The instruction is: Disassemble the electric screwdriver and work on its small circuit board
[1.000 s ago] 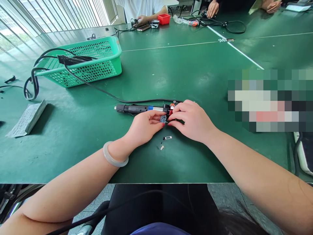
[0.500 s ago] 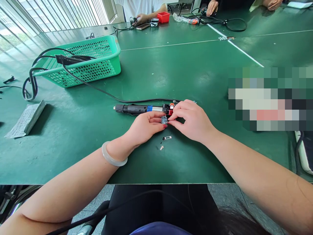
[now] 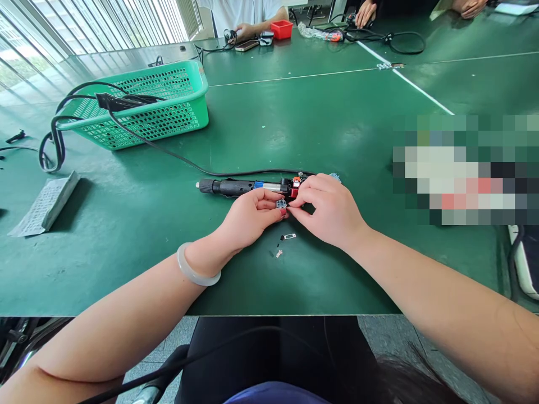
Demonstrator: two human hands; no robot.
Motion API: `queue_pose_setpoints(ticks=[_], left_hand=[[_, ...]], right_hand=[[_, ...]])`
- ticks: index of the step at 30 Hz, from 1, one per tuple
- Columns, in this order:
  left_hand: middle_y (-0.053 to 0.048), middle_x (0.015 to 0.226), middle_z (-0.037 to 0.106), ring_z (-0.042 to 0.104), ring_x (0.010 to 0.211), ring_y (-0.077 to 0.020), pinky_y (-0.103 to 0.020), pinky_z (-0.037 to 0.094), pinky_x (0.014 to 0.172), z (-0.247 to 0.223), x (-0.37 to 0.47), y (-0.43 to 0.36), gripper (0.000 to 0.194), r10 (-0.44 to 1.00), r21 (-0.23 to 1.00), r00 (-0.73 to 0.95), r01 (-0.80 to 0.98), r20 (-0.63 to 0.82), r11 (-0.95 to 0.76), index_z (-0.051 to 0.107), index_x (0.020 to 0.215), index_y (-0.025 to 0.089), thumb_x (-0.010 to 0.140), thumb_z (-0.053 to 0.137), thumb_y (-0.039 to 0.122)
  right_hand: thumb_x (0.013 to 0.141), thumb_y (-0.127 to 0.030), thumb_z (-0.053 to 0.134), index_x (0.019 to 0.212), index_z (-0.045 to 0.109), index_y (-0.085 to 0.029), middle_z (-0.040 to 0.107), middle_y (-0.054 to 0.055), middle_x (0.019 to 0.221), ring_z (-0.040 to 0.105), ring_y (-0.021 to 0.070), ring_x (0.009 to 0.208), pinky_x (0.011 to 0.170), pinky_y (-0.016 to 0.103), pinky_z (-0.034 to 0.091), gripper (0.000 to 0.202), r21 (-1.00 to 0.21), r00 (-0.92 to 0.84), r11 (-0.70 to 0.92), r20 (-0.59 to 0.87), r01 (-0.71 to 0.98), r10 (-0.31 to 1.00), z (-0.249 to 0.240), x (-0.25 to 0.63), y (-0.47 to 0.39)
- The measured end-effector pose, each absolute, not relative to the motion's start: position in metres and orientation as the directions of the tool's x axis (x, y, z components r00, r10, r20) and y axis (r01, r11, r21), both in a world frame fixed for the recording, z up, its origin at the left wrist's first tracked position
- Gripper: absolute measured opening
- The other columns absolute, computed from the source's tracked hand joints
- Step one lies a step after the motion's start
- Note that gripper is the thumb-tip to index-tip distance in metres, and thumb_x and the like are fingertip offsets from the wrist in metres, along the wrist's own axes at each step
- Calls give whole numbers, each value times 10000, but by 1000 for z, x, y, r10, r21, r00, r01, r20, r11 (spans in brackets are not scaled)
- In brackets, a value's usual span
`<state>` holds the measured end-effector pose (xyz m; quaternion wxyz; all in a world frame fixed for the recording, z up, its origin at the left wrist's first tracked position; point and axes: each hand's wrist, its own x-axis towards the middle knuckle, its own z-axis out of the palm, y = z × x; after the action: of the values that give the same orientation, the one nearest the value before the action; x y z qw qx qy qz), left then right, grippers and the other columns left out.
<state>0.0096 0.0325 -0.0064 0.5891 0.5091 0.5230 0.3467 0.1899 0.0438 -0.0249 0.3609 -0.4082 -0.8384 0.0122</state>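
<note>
Between the thumb and fingers of my left hand (image 3: 255,216) is a small grey-blue part with fine detail (image 3: 281,203), pinched near its lower edge. My right hand (image 3: 326,207) meets it from the right, thumb and forefinger pressed together at the part's side; whatever they hold is too small to make out. Just behind both hands lies a black electric screwdriver (image 3: 227,187) with a blue band and a silver section. Red and black pieces (image 3: 296,183) sit at its right end, partly hidden by my right hand. In front lie a small metal plate (image 3: 289,237) and tiny fragments (image 3: 279,254).
A green plastic basket (image 3: 197,106) with black cable stands at the back left. A cable (image 3: 189,164) runs from it to behind my hands. A folded paper packet (image 3: 46,207) lies left. Across the table are other people's hands (image 3: 245,32) and a red box (image 3: 281,30).
My left hand has tilted the small part, so less of its face shows. The fingers of my right hand have shifted slightly left against it.
</note>
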Motion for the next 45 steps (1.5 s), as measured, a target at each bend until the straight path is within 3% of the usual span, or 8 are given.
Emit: queue_pose_setpoints(ticks=[9, 15, 26, 36, 45], left_hand=[[-17, 765, 719, 708, 786, -148, -360, 539, 890, -8, 9, 34, 200, 954, 974, 199, 63, -226, 218, 626, 929, 135, 752, 709, 93], [-17, 764, 722, 702, 773, -129, -356, 537, 906, -6, 10, 33, 222, 932, 958, 226, 36, -285, 284, 621, 929, 120, 741, 717, 51], [-43, 865, 697, 678, 810, -92, -329, 515, 983, -4, 13, 31, 117, 882, 871, 280, -214, -378, 442, 615, 887, 100, 871, 537, 15], [-33, 842, 684, 664, 778, -79, -299, 539, 924, -5, 15, 32, 112, 888, 865, 263, -241, -378, 440, 610, 854, 95, 867, 544, 5], [-34, 829, 707, 712, 765, -123, -364, 532, 969, -5, 12, 32, 123, 887, 873, 272, -222, -372, 434, 591, 861, 108, 870, 532, 0]], right_hand=[[873, -201, 594, 814, 761, -225, 681, 52, 818, 540, 195, 758, 696, 385, 473, 179, -297, -448, 669, 553, 682, 702, -22, 194, 45], [855, -180, 605, 793, 749, -202, 682, 51, 830, 547, 190, 773, 723, 371, 478, 158, -312, -451, 672, 547, 671, 705, -23, 194, 46], [791, -171, 621, 689, 681, -210, 663, 34, 774, 568, 185, 747, 683, 353, 477, 125, -388, -366, 653, 594, 651, 717, -22, 191, 43], [794, -181, 626, 673, 684, -208, 661, 28, 731, 540, 174, 707, 621, 333, 453, 137, -351, -366, 676, 635, 648, 680, -21, 191, 42], [830, -179, 620, 718, 726, -223, 681, 26, 773, 528, 170, 723, 653, 333, 453, 161, -343, -363, 654, 617, 674, 698, -20, 196, 44]])
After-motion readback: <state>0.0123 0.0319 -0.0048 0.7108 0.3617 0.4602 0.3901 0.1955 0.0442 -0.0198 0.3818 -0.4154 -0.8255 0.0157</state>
